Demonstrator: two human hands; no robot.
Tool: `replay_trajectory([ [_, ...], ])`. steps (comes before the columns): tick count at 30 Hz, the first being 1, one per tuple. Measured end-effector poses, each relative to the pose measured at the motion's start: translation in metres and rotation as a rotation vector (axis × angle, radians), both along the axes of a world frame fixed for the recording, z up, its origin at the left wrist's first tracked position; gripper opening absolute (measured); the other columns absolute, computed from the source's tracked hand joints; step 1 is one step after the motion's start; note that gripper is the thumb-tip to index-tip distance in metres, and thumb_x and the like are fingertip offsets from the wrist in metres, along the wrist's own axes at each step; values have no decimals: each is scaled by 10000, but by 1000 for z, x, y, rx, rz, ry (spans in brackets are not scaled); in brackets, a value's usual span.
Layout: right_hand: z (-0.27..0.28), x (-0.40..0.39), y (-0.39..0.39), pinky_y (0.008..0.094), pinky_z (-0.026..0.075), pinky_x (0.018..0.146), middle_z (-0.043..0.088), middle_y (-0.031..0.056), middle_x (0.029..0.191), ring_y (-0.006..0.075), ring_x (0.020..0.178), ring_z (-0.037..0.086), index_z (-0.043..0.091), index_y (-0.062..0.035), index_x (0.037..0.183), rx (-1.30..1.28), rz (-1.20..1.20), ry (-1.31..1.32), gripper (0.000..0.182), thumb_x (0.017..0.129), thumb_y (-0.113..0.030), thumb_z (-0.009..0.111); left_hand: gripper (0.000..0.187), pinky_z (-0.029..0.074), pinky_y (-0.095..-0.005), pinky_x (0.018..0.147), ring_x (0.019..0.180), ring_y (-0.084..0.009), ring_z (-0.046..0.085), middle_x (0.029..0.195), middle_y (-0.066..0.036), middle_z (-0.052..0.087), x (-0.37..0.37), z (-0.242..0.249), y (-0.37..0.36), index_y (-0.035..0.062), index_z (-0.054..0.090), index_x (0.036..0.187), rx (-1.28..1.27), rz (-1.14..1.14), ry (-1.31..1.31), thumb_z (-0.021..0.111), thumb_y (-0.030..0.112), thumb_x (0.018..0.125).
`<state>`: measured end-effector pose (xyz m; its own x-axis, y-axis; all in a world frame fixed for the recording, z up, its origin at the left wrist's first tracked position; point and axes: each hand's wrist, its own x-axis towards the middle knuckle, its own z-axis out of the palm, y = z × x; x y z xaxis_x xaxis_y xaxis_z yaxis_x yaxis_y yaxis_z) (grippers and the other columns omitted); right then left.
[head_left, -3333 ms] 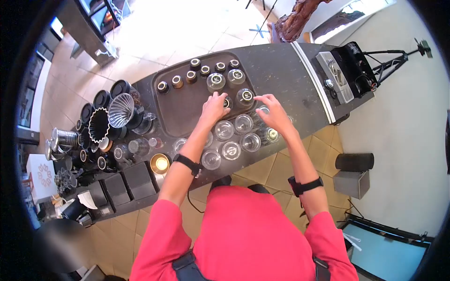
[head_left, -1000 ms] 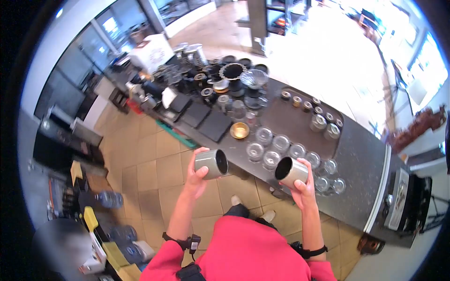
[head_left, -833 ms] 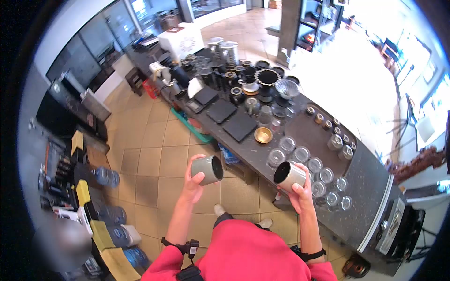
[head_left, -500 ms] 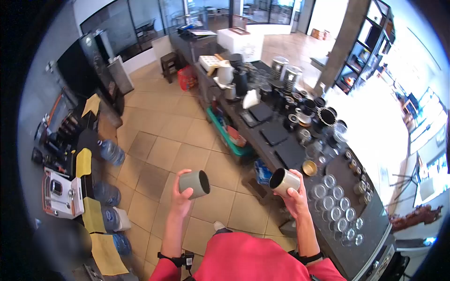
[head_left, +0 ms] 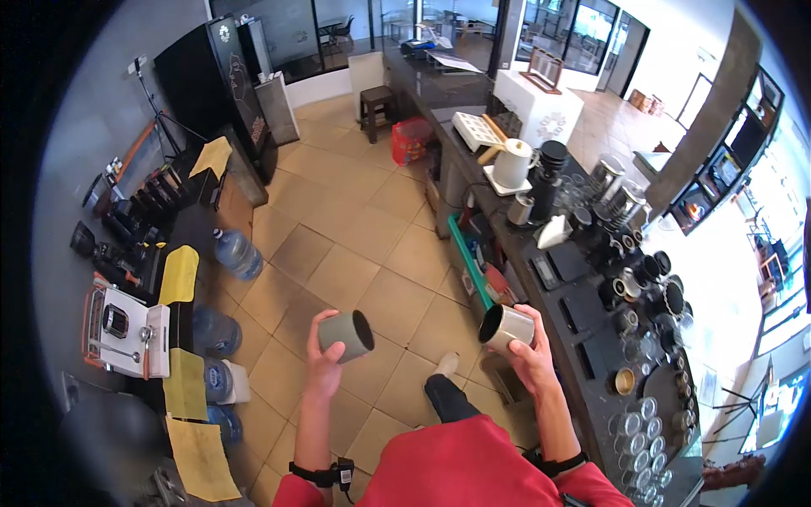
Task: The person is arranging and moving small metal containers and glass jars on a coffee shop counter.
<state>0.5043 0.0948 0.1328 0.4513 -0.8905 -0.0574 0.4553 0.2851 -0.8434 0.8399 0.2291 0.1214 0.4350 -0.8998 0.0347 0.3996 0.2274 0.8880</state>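
Note:
My left hand (head_left: 325,353) is wrapped round a grey-green cup (head_left: 348,335), tilted so that its dark opening faces right. A second cup (head_left: 509,328), beige-grey and shinier, is gripped in my right hand (head_left: 534,355), its dark mouth turned to the left. Both cups are held in the air over the tiled floor, apart from each other. What is inside them is too dark to make out. The right cup is close to the edge of the long dark counter (head_left: 541,308).
On the right counter stand a white kettle (head_left: 512,165), a black grinder (head_left: 550,179), black scales (head_left: 557,264), a brass bowl (head_left: 624,381) and several glasses (head_left: 635,435). Left are water jugs (head_left: 238,253) and yellow cloths (head_left: 179,275). A green crate (head_left: 469,262) sits below the counter.
The view has swung left, so the counter and its things now appear further right. A foot has stepped forward. Both cups stay in my hands, held much the same way.

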Motion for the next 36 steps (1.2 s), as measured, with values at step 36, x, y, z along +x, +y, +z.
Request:
replay_trajectory([
  [36, 44, 248, -462, 425, 530, 948, 512, 116, 1324, 257, 1190, 552, 378, -132, 1459, -54, -645, 64, 808, 777, -172, 809, 657, 501, -329, 924, 1061, -157, 565, 1180, -43, 550, 240, 49, -698, 123, 519, 1323, -44, -629, -209, 786, 213, 729],
])
